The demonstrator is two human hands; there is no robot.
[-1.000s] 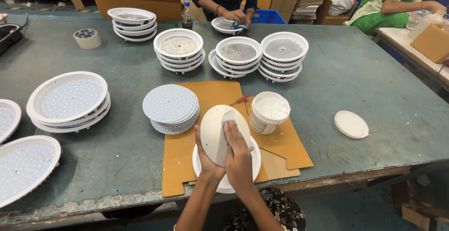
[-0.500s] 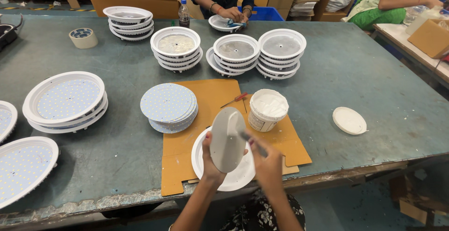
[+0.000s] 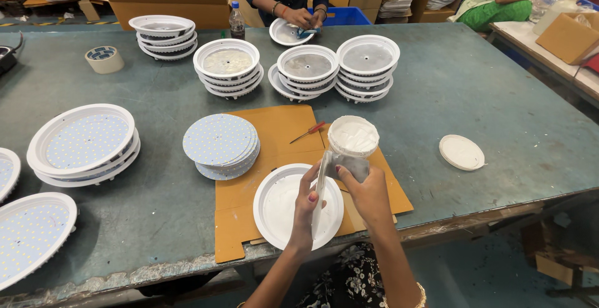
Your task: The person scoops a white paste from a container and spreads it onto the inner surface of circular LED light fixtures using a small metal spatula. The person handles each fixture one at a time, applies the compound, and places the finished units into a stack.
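Note:
My left hand holds a thin round white disc upright, edge-on to me. My right hand presses a grey cloth against the disc's right face. Both hands hover over a white round lamp housing lying on a brown cardboard sheet at the table's near edge. An open tub of white paste stands just behind the hands. A red-handled screwdriver lies beside it. A stack of round LED boards sits at the left of the cardboard.
Stacks of white housings line the back of the green table; fitted housings are stacked at the left. A white lid lies right, a tape roll far left. Another person's hands work opposite.
The disc has turned from facing me to edge-on. My right hand came off its back and now holds a cloth to its right side.

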